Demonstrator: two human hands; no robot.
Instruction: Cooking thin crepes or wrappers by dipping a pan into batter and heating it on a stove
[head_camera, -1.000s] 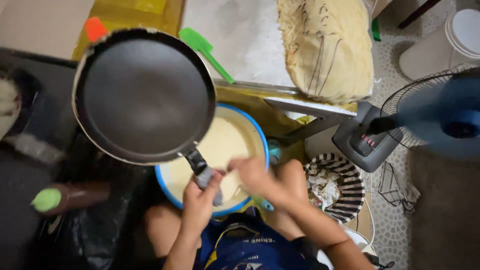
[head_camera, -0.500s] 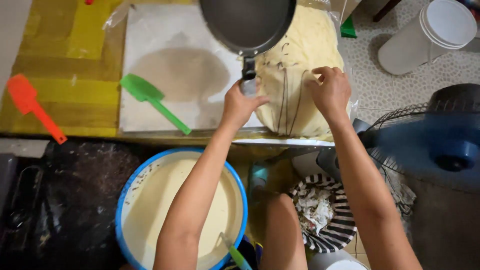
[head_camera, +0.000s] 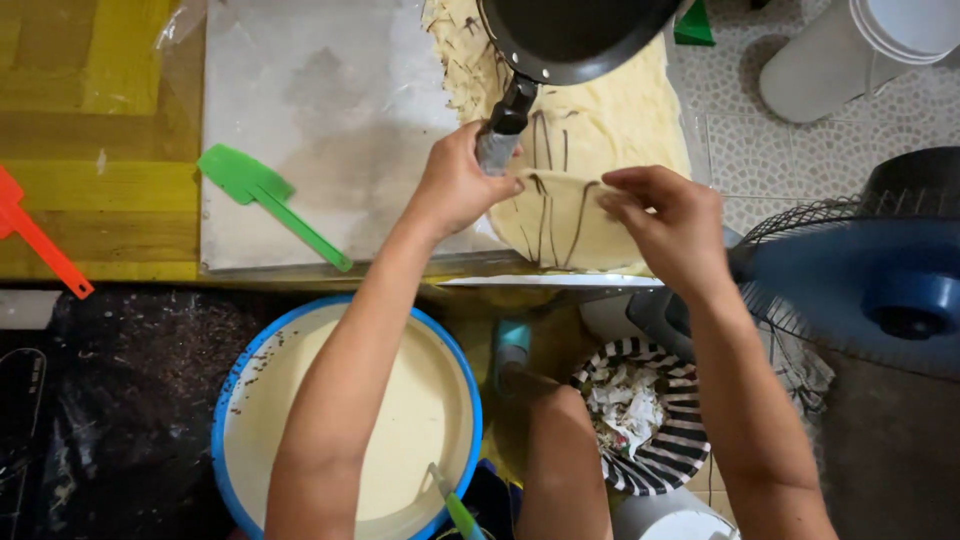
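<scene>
Left hand (head_camera: 455, 185): grip closed tight round the grey handle of a dark round frying pan (head_camera: 570, 35), held w/ its rim tilted over the crepe stack. Pan looks smooth, matte black inside; the far half is cut off by the top edge of the view.

Right hand (head_camera: 670, 225): fingertips pinched on the edge of a thin crepe (head_camera: 555, 215), pale yellow, soft, w/ dark brown streaks, which hangs folded between the two hands. Under it lies the stack of crepes (head_camera: 610, 130), same pale colour & streaks, on a whitish sheet (head_camera: 330, 130) over the yellow tabletop (head_camera: 95, 190).

Green plastic spatula (head_camera: 270, 200) flat on the sheet, well left of the hands. Orange spatula (head_camera: 40, 240) at the tabletop's left edge.

Below, near the person's knees: blue-rimmed round bowl (head_camera: 345, 410) of smooth cream batter, green-handled utensil leaning in it. Beside it a black-and-white striped basket (head_camera: 650, 440) w/ crumpled scraps. Blue fan (head_camera: 870, 280) w/ wire guard at right.
</scene>
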